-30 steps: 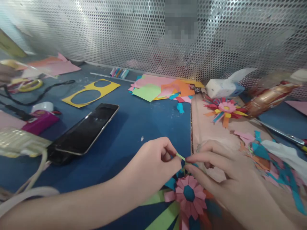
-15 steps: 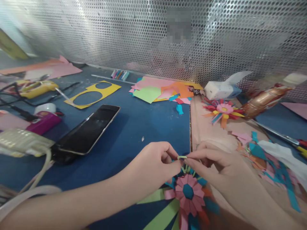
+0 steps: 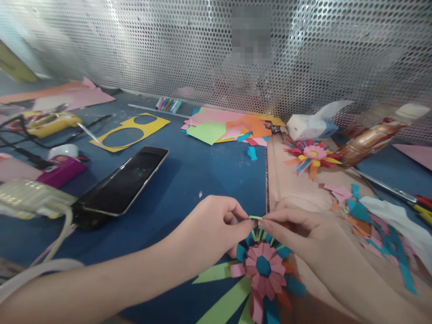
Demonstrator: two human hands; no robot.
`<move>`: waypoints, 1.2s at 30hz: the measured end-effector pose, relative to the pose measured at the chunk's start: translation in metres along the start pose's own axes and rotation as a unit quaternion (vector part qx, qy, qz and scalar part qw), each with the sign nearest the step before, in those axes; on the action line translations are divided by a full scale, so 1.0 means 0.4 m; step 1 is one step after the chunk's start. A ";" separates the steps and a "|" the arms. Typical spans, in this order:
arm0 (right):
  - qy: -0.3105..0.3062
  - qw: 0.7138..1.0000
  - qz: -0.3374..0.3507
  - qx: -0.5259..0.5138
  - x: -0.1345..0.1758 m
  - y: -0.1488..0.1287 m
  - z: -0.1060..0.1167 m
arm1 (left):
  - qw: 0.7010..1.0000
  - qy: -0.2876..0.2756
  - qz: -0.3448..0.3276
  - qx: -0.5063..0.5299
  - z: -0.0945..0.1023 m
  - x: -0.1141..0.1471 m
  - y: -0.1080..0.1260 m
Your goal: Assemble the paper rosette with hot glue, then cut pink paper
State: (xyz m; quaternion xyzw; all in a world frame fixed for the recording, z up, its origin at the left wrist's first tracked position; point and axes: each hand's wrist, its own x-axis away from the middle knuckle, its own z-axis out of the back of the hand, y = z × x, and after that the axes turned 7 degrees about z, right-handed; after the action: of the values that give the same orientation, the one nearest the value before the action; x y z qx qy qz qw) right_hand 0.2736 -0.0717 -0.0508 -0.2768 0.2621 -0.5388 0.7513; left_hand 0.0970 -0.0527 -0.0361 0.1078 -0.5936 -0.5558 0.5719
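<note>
My left hand [image 3: 224, 225] and my right hand [image 3: 293, 229] pinch the two ends of a small light green paper strip [image 3: 255, 218] between thumbs and forefingers. Just below my fingertips lies a paper flower [image 3: 265, 270] with a pleated pink ring and a blue centre. Pink, blue, orange and green paper strips spread out from it, and the longer green strips [image 3: 224, 303] reach toward the lower left. Part of the flower's upper edge is hidden behind my fingers.
A smartphone [image 3: 124, 184] lies left, near a purple box [image 3: 62, 171] and cables. Coloured paper sheets [image 3: 209, 130] sit at the back. To the right are another paper flower [image 3: 313, 153], a tissue pack [image 3: 303, 127], a bottle [image 3: 371, 141], scissors [image 3: 391, 184] and paper scraps [image 3: 361, 211].
Both hands have risen very slightly with the green strip still pinched between them. The flower beneath shows a little more of its blue loops. Elsewhere the view has barely shifted.
</note>
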 end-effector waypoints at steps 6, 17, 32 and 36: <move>0.027 0.999 -0.022 -0.009 0.000 0.001 -0.008 | 1.000 0.000 0.002 0.027 -0.005 0.004 0.001; 0.043 0.997 -0.044 -0.045 0.012 -0.005 -0.012 | 0.997 -0.012 0.005 0.070 -0.011 0.005 0.005; 0.035 0.993 -0.074 -0.085 0.011 -0.004 -0.008 | 0.998 -0.028 -0.027 0.044 -0.005 0.002 -0.004; 0.031 0.993 -0.072 -0.089 0.013 -0.003 -0.007 | 0.999 -0.025 -0.041 0.005 0.003 -0.001 -0.005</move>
State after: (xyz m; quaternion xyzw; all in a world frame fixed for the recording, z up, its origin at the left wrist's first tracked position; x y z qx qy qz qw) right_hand 0.2723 -0.0775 -0.0524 -0.3433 0.3117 -0.5744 0.6746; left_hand 0.0953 -0.0526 -0.0374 0.1210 -0.6053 -0.5785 0.5332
